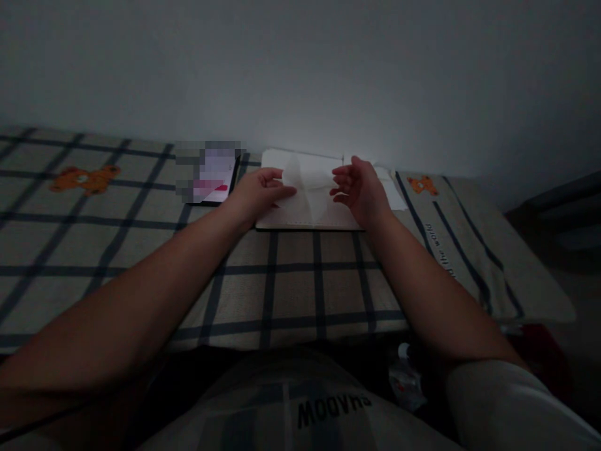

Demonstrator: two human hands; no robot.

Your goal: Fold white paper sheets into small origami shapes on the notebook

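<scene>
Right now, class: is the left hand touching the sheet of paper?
Touching. The head view shows the left hand with fingertips pinching the left edge of the sheet of paper.

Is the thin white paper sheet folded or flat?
Partly folded: the thin white paper sheet shows creased flaps raised between the left hand and right hand.

So the paper [307, 181] is sitting right between the two hands, thin and white, almost see-through. It's looking creased into flaps, with a fold line running down its middle, and one corner is sticking up by the left fingertips. It's lying on the book [305, 216], which is resting flat and open under both hands, pale pages showing, near edge poking out just below the wrists. Lighting's dim, so finer detail isn't showing.
</scene>
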